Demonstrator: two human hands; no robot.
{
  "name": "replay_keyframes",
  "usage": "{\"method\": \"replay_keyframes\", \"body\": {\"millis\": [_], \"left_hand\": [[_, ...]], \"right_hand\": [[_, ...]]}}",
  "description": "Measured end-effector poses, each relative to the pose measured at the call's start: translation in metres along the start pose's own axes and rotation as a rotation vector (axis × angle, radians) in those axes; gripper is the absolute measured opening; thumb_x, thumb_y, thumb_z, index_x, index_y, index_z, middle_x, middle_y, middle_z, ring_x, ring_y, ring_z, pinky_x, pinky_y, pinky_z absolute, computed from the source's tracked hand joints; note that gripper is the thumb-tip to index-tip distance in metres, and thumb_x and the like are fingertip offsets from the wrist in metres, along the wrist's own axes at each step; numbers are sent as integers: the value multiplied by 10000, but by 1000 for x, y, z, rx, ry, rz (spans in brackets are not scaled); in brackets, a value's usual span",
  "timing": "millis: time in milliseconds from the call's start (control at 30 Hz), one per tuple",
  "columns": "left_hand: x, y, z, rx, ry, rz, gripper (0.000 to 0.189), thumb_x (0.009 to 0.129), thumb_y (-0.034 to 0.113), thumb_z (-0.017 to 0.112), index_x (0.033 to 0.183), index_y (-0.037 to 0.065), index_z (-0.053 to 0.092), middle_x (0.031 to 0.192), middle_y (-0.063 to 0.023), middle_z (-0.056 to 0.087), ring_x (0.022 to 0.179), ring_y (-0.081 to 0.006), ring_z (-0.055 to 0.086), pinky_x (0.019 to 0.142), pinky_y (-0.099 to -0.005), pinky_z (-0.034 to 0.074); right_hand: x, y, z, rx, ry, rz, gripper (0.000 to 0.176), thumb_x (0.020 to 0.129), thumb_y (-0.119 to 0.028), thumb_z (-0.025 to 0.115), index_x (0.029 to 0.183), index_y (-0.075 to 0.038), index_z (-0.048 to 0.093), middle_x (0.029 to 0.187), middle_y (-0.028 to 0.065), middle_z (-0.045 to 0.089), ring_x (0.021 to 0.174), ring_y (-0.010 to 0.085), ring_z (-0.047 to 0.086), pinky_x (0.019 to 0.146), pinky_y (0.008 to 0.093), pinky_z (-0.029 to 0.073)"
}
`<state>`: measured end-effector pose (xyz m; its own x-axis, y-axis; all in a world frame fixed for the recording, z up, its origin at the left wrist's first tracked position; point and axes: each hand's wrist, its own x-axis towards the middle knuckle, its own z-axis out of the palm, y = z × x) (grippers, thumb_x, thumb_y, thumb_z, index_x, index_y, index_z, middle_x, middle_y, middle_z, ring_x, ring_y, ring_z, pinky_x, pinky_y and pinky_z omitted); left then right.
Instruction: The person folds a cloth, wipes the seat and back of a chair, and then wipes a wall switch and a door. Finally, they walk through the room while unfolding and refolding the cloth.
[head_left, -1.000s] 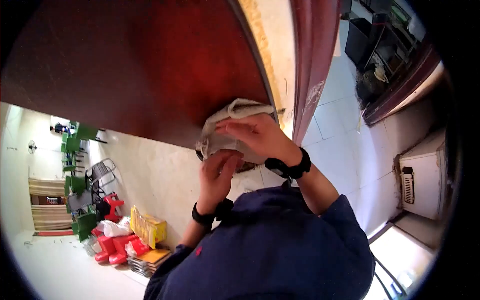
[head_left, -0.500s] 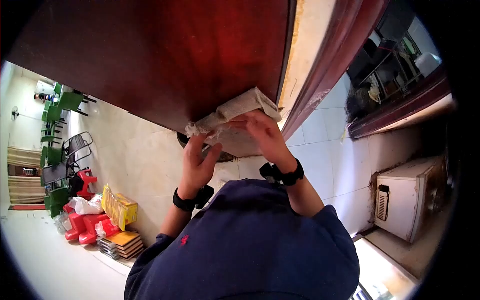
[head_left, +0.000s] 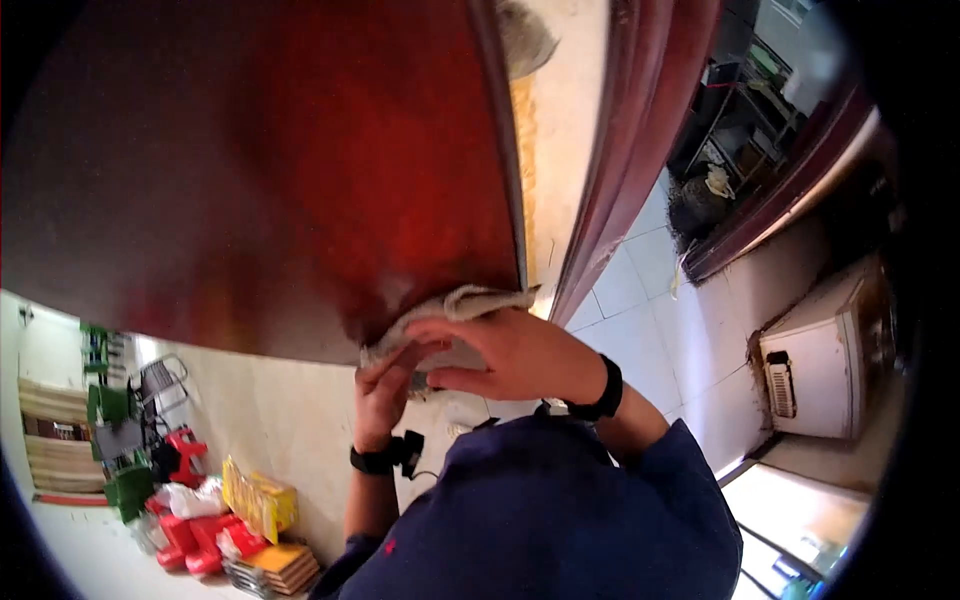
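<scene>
A grey-beige cloth (head_left: 470, 303) lies folded against the lower edge of a dark red wooden door (head_left: 370, 170). My right hand (head_left: 520, 358) rests over the cloth and grips it, the fingers reaching left and the thumb below. My left hand (head_left: 382, 398) holds the cloth's left end, its fingertips close to those of my right hand. Part of the left fingers is hidden by the cloth and the right hand. Both wrists wear black bands.
A dark red door frame (head_left: 635, 150) stands right of the door. Further right is a white box-shaped appliance (head_left: 815, 375) by the wall. At lower left are red plastic stools (head_left: 190, 540), a yellow carton (head_left: 262, 500), stacked boards (head_left: 280, 568) and green chairs (head_left: 128, 490).
The cloth has flattened against the door and sits lower in view. My right hand has swung across toward the left hand. The camera view has shifted, showing more of the door.
</scene>
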<state>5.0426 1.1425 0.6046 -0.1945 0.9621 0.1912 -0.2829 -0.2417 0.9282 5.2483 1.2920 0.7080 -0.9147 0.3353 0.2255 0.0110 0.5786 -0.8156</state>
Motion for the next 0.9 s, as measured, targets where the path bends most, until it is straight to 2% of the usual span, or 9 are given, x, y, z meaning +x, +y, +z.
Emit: {"method": "replay_keyframes", "body": {"millis": [67, 400, 467, 600, 633, 667, 733, 767, 900], "left_hand": [[6, 3, 11, 42, 113, 9, 506, 1026, 276, 595, 1348, -110, 553, 1308, -271, 632, 1188, -424, 642, 1024, -533, 526], [1, 5, 1, 161, 266, 12, 396, 962, 64, 584, 1339, -49, 539, 1270, -173, 662, 1186, -312, 653, 996, -466, 542], [5, 20, 21, 247, 292, 57, 185, 926, 13, 627, 1066, -51, 729, 1036, -51, 726, 920, -124, 637, 815, -253, 484], [-7, 74, 39, 660, 211, -97, 285, 898, 88, 622, 1114, -60, 736, 836, -13, 673, 771, -71, 546, 677, -254, 430], [2, 93, 53, 660, 176, -32, 367, 856, 110, 602, 1153, -66, 729, 846, -46, 700, 785, -84, 572, 708, -267, 443], [-6, 99, 32, 658, 67, -43, 465, 820, 123, 592, 1232, -68, 693, 1092, -148, 740, 1030, -186, 664, 937, -320, 482], [4, 107, 33, 333, -65, -27, 537, 865, 183, 630, 1351, -46, 619, 1334, -212, 654, 1294, -319, 586, 1148, -429, 376], [8, 105, 23, 244, -106, -48, 565, 892, 221, 643, 1397, -24, 580, 1365, -219, 628, 1328, -354, 555, 1169, -467, 348], [4, 82, 12, 60, -64, 29, 447, 976, 194, 632, 1388, 26, 584, 1340, -218, 634, 1288, -354, 576, 1138, -489, 372]], "right_hand": [[1, 3, 7, 76, 86, -6, 427, 932, -295, 724, 1297, -96, 626, 1112, 138, 715, 1001, 330, 702, 859, 392, 549], [-10, 33, 29, 26, 268, 13, 325, 940, -221, 719, 1218, -54, 688, 1061, 157, 726, 968, 316, 707, 836, 375, 544], [-13, 44, 42, 269, 431, -135, 355, 979, -343, 666, 1221, -85, 694, 997, 204, 721, 910, 383, 704, 777, 446, 551], [-29, 35, 48, 373, 254, -80, 435, 941, -102, 694, 1363, -37, 612, 1219, 171, 716, 1039, 258, 728, 885, 332, 530], [-29, 24, 42, 390, 242, -110, 493, 942, -74, 679, 1418, -27, 558, 1279, 161, 696, 1122, 241, 703, 926, 337, 525], [-23, 29, 42, 395, 222, -103, 493, 942, -74, 679, 1418, -27, 558, 1279, 161, 696, 1122, 241, 703, 926, 337, 525], [-10, 32, 40, 315, 392, -295, 448, 989, -244, 670, 1408, -110, 586, 972, 122, 748, 841, 232, 723, 791, 347, 549], [-16, 22, 18, 609, 27, 73, 467, 959, -8, 611, 1421, 16, 543, 1346, 116, 664, 1249, 214, 612, 1031, 336, 480], [-12, 32, 21, 484, 116, -5, 407, 984, 20, 538, 1391, 27, 563, 1315, 132, 671, 1209, 190, 626, 1019, 328, 493]]}}
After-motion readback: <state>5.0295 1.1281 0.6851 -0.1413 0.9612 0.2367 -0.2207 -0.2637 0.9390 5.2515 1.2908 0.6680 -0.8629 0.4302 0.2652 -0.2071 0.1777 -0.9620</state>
